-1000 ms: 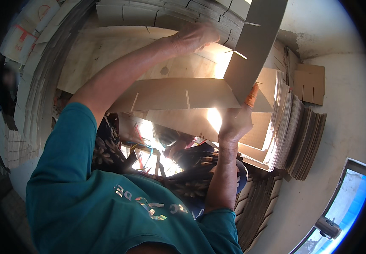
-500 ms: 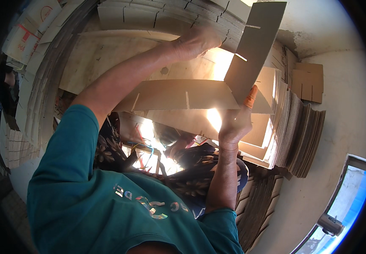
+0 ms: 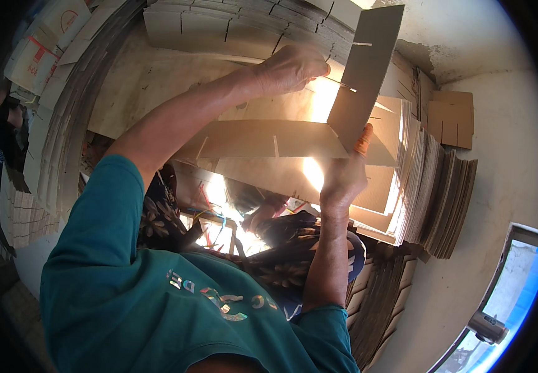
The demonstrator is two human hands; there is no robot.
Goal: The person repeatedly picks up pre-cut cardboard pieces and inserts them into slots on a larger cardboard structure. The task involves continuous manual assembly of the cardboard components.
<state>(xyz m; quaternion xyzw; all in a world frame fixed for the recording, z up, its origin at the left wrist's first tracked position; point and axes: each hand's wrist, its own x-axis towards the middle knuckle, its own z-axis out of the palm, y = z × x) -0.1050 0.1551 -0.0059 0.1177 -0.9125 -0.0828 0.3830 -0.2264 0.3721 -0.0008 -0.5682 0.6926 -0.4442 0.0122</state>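
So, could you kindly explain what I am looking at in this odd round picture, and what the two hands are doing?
The picture comes from a wide fisheye camera worn on a person's head, looking down at their own arms, so straight edges bend near the rim. There is no machine, only bare hands. The person wears a teal shirt.

The left hand reaches out and grips the upper part of a brown slotted cardboard sheet, which is folded so one panel stands up. The right hand holds the same sheet from below at the fold; its raised finger looks orange at the tip.

Around them lie stacks of flat brown cardboard blanks on the right, and more along the top and left. Bright sunlight falls across the middle.
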